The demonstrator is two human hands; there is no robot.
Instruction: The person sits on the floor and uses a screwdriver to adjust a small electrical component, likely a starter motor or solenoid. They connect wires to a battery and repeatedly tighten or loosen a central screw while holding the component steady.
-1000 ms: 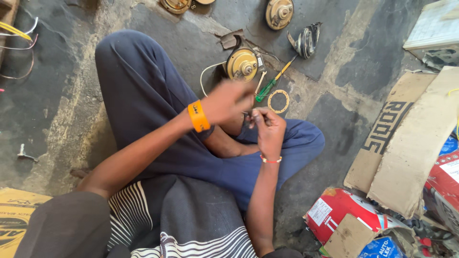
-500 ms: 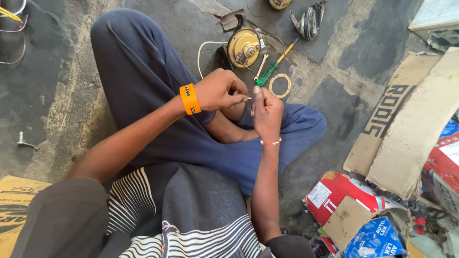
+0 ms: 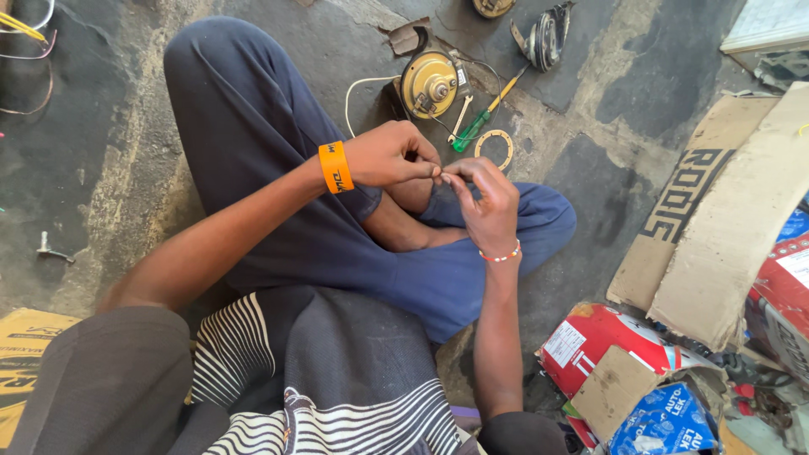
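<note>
Above crossed legs, left hand (image 3: 389,154) and right hand (image 3: 486,200) fingers pinching something tiny, screwdriver (image 3: 482,120) beyond.

**Fingertips meet, and the piece between them can't be made out**

Left hand (image 3: 389,154) and right hand (image 3: 482,195) pinch something too small to tell. At twelve o'clock, a round brass part (image 3: 491,7) is cut by the edge. At ten o'clock, wires (image 3: 25,29) run off-frame.

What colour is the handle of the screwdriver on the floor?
Green, on the screwdriver, best seen in the head view.
</note>
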